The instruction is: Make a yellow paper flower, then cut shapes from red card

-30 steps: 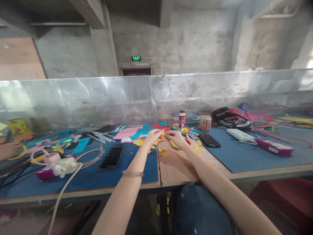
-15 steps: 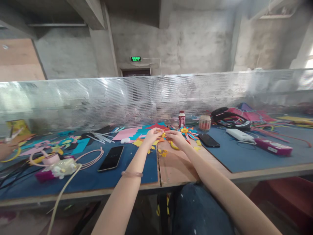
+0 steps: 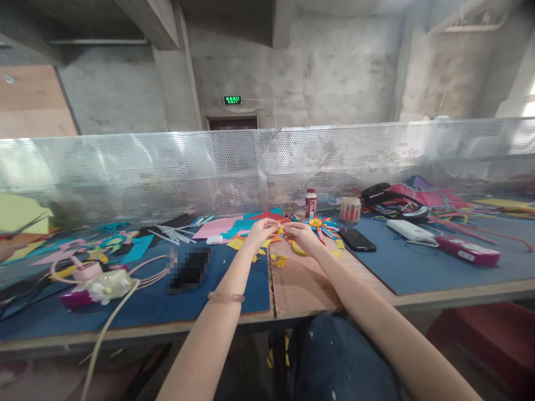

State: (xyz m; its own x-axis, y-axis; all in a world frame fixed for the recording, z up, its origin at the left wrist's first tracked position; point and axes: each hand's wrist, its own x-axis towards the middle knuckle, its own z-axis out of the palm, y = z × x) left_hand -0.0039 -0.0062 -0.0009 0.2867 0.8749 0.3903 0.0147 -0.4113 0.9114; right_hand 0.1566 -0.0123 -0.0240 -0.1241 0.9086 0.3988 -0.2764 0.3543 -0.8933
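My left hand [image 3: 263,229] and my right hand [image 3: 301,235] meet over the middle of the table, fingertips almost touching. Between them, pinched from both sides, is a small yellow paper piece [image 3: 281,229]; its exact shape is too small to make out. Yellow paper scraps [image 3: 281,261] lie on the bare wood just below my hands. A curved yellow handle [image 3: 298,249] shows partly under my right hand. Beyond that hand rests a paper flower [image 3: 316,223] with a yellow-orange centre and blue and red petals.
A black phone [image 3: 357,240] lies to the right, another phone [image 3: 190,270], pixelated, to the left. A red-capped bottle [image 3: 310,204] and a jar [image 3: 350,210] stand behind. At far left a person's hand [image 3: 6,250] is near scissors [image 3: 29,224] and yellow paper [image 3: 20,211].
My hands stay almost in place, with the yellow piece showing slightly more between the fingertips. At far left, a large pale yellow sheet and scissors have come up into view.
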